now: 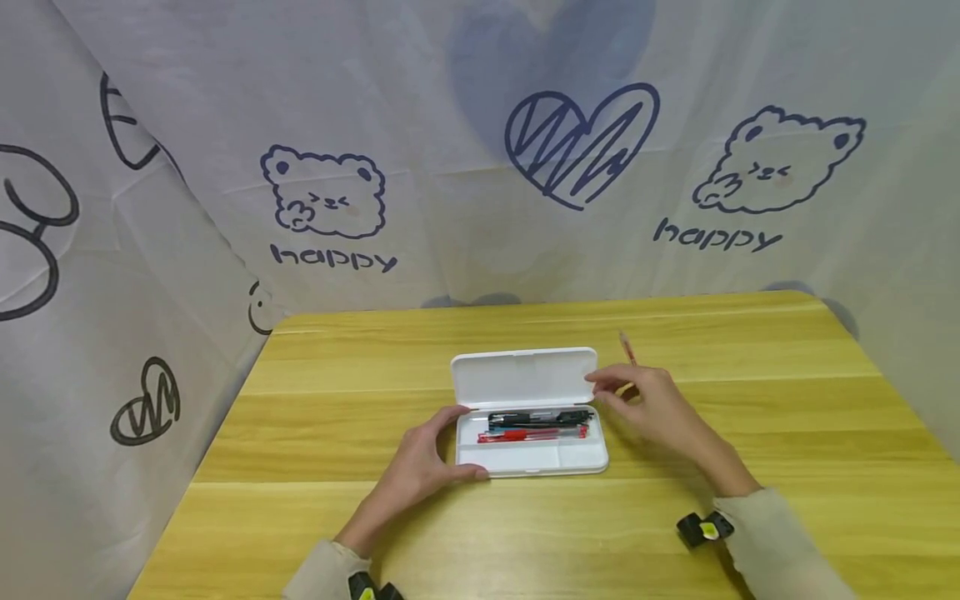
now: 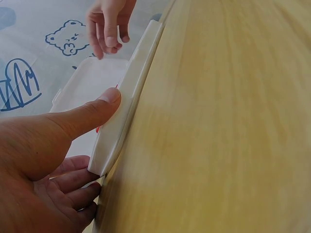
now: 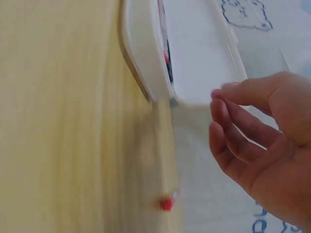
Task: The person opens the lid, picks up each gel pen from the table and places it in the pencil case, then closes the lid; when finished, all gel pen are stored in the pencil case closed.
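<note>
A white pencil case point(image 1: 506, 458) lies on the table with its lid point(image 1: 525, 377) raised at the back. Inside are black pens point(image 1: 540, 418) and red pens point(image 1: 528, 434), lying lengthwise. My left hand point(image 1: 423, 458) grips the left end of the case, its thumb point(image 2: 109, 97) against the front wall and the fingers behind. At the lid's right edge is my right hand point(image 1: 648, 404), its fingers loosely bent and the fingertips point(image 3: 218, 104) overlapping the lid's corner in the right wrist view.
Beyond my right hand lies a slim reddish pen point(image 1: 627, 348), partly hidden by that hand. The wooden table point(image 1: 337, 358) ends at a pale curtain point(image 1: 450, 192) printed with bears and hearts. A strapped black device point(image 1: 705, 528) sits at my right wrist.
</note>
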### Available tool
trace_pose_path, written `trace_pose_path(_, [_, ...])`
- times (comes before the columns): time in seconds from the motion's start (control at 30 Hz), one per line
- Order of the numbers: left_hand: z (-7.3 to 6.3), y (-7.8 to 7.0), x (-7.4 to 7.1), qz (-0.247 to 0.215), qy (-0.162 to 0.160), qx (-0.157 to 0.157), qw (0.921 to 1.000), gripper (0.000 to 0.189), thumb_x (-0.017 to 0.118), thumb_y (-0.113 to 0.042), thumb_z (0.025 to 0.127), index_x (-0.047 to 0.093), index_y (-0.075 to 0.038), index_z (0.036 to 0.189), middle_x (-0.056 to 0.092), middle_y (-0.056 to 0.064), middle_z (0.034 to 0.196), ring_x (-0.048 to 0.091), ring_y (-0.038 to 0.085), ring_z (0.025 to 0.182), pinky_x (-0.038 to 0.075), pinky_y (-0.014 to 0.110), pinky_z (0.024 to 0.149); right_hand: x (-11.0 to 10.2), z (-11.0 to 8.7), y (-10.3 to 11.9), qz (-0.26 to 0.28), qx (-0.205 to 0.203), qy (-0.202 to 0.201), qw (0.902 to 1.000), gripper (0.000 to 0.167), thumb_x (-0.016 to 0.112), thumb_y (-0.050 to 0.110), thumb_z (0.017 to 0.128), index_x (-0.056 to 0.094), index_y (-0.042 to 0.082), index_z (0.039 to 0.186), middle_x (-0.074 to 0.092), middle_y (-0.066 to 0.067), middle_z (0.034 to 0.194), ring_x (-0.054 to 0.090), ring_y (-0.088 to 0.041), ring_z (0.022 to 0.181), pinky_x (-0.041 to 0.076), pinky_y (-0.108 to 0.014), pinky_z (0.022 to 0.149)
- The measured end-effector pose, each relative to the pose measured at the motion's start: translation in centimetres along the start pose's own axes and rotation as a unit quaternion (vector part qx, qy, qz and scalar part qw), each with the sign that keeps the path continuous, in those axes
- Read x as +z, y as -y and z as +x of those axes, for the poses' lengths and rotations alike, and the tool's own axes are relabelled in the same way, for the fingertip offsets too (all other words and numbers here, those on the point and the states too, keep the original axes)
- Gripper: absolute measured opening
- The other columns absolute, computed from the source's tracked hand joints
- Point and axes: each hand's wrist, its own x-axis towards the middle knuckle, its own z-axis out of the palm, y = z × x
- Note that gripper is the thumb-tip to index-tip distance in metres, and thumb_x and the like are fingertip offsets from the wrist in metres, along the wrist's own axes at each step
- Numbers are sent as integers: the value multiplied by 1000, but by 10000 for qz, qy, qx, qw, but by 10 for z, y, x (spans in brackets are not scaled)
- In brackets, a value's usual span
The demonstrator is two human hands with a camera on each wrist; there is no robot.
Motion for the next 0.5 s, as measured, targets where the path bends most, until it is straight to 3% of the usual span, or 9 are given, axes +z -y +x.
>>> trace_pose_path(0.13, [-1, 0, 0, -9, 11, -3, 10000, 92, 99, -39, 63, 58, -12, 140, 63, 11, 140, 56, 31, 128, 41, 52, 112, -8, -1, -9, -318, 279, -741, 9963, 19, 72, -2, 93, 74, 0, 112, 76, -10, 96, 70, -20, 81, 59, -24, 67])
trace_pose_path(0.23, [-1, 0, 0, 12, 2, 3, 10000, 91, 99, -39, 63, 58, -13, 140, 63, 10, 140, 57, 30, 128, 42, 52, 112, -12, -2, -16, -534, 625, -1054, 9910, 18, 72, 0, 94, 73, -1, 111, 74, -10, 93, 69, -23, 83, 60, -29, 68])
trace_pose_path(0.33, [0, 0, 0, 63, -30, 30, 10000, 91, 100, -39, 62, 58, -14, 140, 63, 10, 139, 58, 29, 126, 42, 51, 111, -15, -4, -23, -712, 1064, -970, 9870, 23, 74, 2, 93, 70, -5, 115, 71, -15, 97, 68, -28, 86, 61, -41, 73])
trace_pose_path(0.5, [0, 0, 1, 74, -39, 47, 10000, 91, 100, -38, 61, 59, -14, 139, 64, 9, 138, 58, 29, 125, 43, 51, 111, -17, -9, -32, -1105, 1650, -414, 9792, 41, 78, 8, 89, 65, -8, 124, 67, -23, 102, 64, -33, 88, 56, -52, 77])
